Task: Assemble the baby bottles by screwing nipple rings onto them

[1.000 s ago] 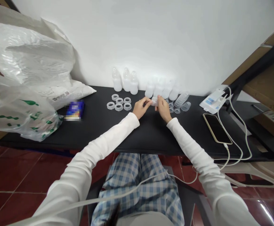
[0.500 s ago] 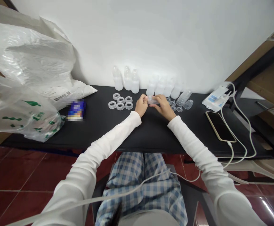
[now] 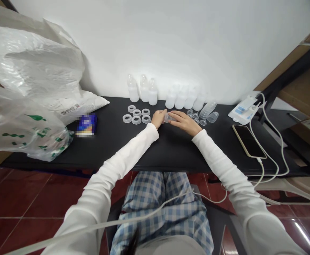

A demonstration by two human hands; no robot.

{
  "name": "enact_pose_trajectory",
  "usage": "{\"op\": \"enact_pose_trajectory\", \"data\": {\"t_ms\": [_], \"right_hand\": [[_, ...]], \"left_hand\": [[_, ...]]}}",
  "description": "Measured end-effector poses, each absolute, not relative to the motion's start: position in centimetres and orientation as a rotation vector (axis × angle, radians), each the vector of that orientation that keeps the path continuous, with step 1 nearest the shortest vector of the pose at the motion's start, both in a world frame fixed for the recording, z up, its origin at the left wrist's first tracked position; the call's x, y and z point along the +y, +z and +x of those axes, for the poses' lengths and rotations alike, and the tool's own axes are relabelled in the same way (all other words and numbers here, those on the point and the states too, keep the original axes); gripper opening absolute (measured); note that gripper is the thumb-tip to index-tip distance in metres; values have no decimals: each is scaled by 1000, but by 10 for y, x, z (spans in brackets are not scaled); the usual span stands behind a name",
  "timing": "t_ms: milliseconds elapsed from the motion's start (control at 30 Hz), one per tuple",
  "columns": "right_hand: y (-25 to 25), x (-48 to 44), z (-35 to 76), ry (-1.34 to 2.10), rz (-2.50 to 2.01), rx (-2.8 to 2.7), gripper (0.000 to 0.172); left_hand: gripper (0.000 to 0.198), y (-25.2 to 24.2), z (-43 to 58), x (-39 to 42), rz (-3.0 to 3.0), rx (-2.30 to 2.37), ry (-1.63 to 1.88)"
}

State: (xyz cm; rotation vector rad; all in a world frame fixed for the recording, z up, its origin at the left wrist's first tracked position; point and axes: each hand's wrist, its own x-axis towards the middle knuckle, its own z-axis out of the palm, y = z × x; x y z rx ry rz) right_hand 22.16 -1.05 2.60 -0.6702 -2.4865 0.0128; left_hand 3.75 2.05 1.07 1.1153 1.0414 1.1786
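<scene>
My left hand (image 3: 159, 118) is closed on the edge of a translucent baby bottle collar (image 3: 167, 118), held low over the black table. My right hand (image 3: 183, 121) closes on it from the right, its fingers laid across the top and hiding part of it. A clear piece seems joined to the collar, but its shape is mostly covered. Left of my hands lie several loose collar rings (image 3: 136, 120). To the right are several clear bottle nipples (image 3: 203, 122) beside a stack of clear caps (image 3: 207, 109) and a single clear cap (image 3: 212, 117).
Along the wall stand three capped bottles (image 3: 153, 92) and, further right, several uncapped bottles (image 3: 180, 99). Plastic bags (image 3: 32, 71) and a blue packet (image 3: 86, 124) occupy the left. On the right lie a phone (image 3: 249, 141), a power strip (image 3: 244, 109) and looping white cables (image 3: 281, 138).
Both hands have lowered slightly with the collar. My right fingers have moved from gripping its side to lying over its top, and the held piece has turned.
</scene>
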Motion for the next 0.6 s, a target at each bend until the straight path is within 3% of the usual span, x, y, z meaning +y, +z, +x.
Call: {"op": "enact_pose_trajectory", "data": {"t_ms": [167,300,433,600], "right_hand": [[28,-11,219,-40,-719,-2466,36],[28,-13,215,-65,-852,-2383,21],[20,-15,208,143,-1100,-2133,43],[15,-11,207,234,-1122,-2151,35]], "left_hand": [[41,9,39,19,1117,1085,1165],[47,4,40,21,1133,1161,1318],[50,0,42,21,1150,1188,1440],[47,-1,45,16,1176,1156,1403]]}}
